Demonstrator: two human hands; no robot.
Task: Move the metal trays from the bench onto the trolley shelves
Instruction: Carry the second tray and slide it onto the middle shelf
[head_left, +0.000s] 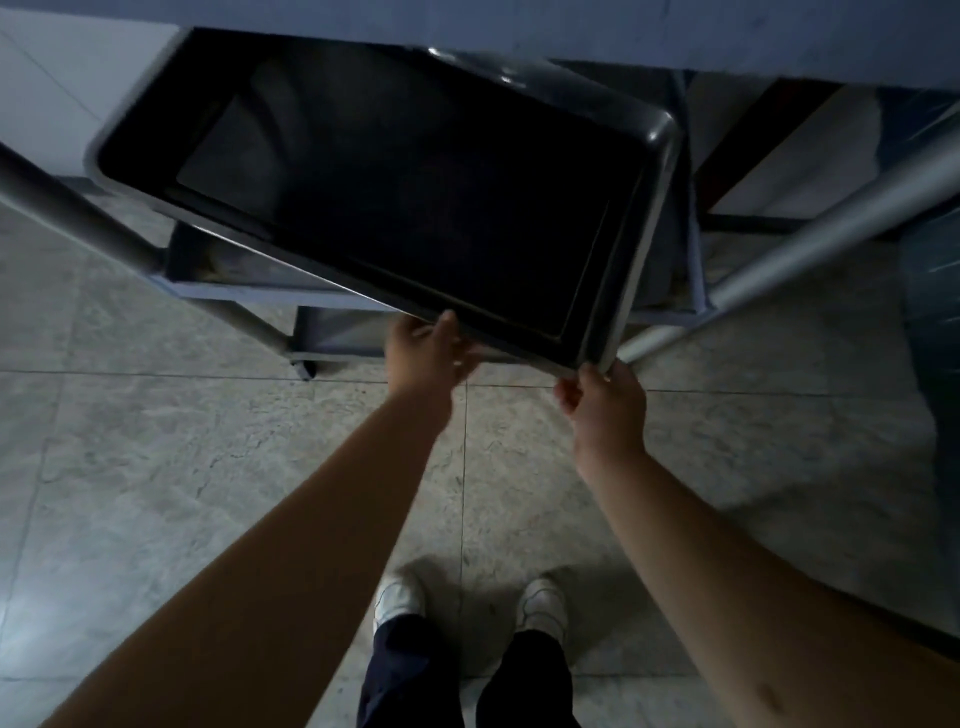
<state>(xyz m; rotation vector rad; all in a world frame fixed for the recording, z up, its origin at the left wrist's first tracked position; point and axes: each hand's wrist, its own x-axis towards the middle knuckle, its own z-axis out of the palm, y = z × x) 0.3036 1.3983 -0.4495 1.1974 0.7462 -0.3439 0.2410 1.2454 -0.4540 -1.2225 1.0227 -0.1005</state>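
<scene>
A large dark metal tray with a rounded rim hangs tilted in front of me, its far end under the trolley's top shelf. My left hand grips the tray's near rim towards the left. My right hand holds the tray's near right corner. A lower trolley shelf shows beneath the tray.
Two grey trolley uprights slant on either side: one on the left, one on the right. A caster wheel sits on the tiled floor. My feet in white shoes stand below. A dark object is at the right edge.
</scene>
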